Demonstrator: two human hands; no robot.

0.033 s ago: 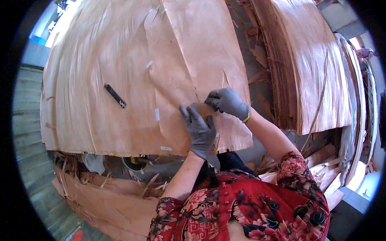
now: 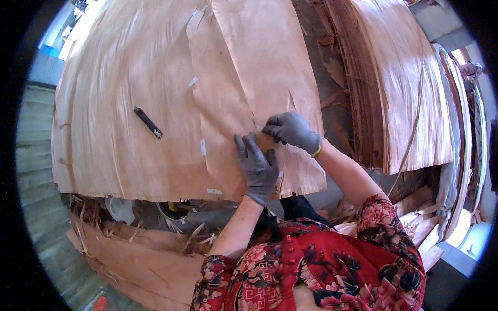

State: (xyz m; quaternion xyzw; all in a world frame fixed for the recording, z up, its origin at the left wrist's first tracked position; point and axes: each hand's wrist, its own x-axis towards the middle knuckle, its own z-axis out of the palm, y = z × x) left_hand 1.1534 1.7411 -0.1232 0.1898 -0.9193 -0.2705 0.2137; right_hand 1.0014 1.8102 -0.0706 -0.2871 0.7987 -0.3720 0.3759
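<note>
The wooden sheet (image 2: 129, 103) lies spread out right in front of the person, its near edge just short of their body, and both gloved hands are on its right-hand part. The left hand (image 2: 259, 170) rests on it with palm down and fingers stretched and parted, gripping nothing that I can see. Just beyond and to its right, the right hand (image 2: 294, 131) bends over the wood, fingers curled in with their tips near a small dark split (image 2: 254, 118). Whether those fingers pinch anything I cannot tell (the knuckles hide it from here). The two hands are near each other, with a narrow gap between them.

A long seam (image 2: 232, 58) runs down the sheet from the far side toward the hands. Small bits of white tape (image 2: 203, 147) dot the surface, one of them close to the near edge. Well to the left of the hands, a slim black tool (image 2: 148, 123) lies aslant on the wood.

To the right stands a thick stack (image 2: 410, 93) of similar sheets, ragged along the side. Below the near edge, toward the left, are a whitish tub (image 2: 121, 210) and broken scraps (image 2: 194, 233).
</note>
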